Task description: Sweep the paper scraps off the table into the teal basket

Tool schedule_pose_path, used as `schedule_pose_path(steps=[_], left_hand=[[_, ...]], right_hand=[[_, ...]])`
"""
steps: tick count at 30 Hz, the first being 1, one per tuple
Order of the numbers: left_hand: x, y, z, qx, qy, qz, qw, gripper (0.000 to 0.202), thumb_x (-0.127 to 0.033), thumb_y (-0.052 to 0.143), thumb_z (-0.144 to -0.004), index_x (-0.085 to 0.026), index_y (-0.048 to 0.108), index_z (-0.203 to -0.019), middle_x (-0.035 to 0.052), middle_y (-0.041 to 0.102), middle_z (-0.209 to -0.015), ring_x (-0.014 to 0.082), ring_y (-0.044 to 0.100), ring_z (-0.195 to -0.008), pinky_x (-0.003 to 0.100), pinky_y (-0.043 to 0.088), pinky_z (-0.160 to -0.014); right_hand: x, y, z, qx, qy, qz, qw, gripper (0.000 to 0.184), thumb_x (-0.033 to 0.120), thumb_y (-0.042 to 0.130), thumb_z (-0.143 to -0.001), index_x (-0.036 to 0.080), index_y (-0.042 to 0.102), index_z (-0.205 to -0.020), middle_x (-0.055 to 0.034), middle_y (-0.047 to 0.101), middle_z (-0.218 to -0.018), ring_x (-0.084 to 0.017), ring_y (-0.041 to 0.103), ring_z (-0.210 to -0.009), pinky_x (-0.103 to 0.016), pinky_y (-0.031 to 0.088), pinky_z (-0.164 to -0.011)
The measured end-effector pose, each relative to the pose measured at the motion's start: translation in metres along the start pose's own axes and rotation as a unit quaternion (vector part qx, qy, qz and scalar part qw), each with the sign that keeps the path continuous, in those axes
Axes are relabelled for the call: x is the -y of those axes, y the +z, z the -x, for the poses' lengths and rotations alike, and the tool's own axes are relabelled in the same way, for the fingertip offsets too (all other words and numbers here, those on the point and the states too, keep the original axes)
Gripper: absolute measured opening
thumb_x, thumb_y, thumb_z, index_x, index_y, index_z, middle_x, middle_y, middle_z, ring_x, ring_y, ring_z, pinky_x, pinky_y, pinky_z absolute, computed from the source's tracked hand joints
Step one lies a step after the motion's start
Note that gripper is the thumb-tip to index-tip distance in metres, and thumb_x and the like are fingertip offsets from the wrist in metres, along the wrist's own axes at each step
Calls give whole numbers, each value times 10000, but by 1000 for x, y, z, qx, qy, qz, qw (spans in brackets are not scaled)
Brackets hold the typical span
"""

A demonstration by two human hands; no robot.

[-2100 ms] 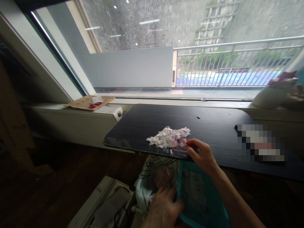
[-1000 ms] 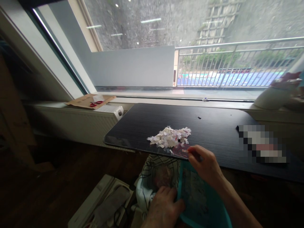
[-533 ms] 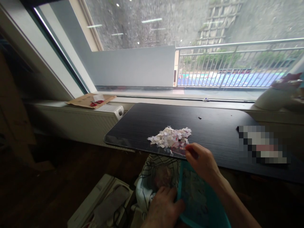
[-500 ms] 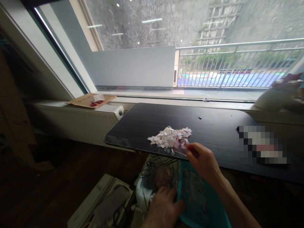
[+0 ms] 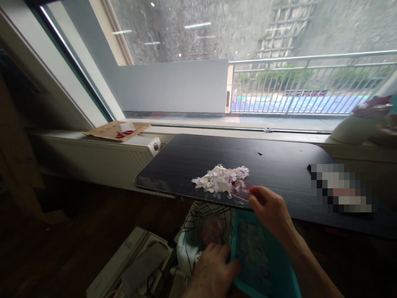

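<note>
My right hand pinches a thin, see-through pinkish sheet between thumb and fingers, flat over the table's front edge. The sheet's far end touches a heap of small white paper scraps on the black table. Lower down, my left hand is closed over the left rim of a teal bin, its thumb on the bin's inner side. Pale scraps lie in the bin, below the table edge.
A lined bin with a crumpled clear bag stands left of the teal one. Red-handled scissors lie on brown paper on the sill. A blurred-out flat object lies at the table's right. A radiator stands behind left.
My right hand has moved slightly right, drawing the pinkish sheet a little way out from the scraps. My left hand stays on the teal bin's rim.
</note>
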State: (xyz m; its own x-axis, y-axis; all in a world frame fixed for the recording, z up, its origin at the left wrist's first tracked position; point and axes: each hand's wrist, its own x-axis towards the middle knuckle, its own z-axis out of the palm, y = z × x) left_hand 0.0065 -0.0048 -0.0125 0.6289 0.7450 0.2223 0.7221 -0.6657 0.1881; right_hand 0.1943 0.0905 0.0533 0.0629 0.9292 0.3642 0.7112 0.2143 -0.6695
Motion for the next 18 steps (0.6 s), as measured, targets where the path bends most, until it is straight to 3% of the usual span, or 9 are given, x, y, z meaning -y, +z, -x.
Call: schedule_pose_path(steps=[12,18], left_hand=[[-1,-5,-1,32,-3,-8,999,270,-428,712,-695,-214,557,-751,2,503,-758,190,490,-699,301,315,-611],[-2,-8,-1,39,-7,-2,999,267,-409,721,-683,-215,554,-760,-1,509,-763,190,494,-707,297,313,-609]], right_hand=[[0,-8,6,-38,-48,46,997,149,254,512,-793,193,643,-825,-11,649,-739,-136,577,-611,-246,430,-610],[2,-7,11,-18,-75,70,995,136,245,499,-806,203,627,-819,-4,627,-729,-133,552,-601,-245,417,-606]])
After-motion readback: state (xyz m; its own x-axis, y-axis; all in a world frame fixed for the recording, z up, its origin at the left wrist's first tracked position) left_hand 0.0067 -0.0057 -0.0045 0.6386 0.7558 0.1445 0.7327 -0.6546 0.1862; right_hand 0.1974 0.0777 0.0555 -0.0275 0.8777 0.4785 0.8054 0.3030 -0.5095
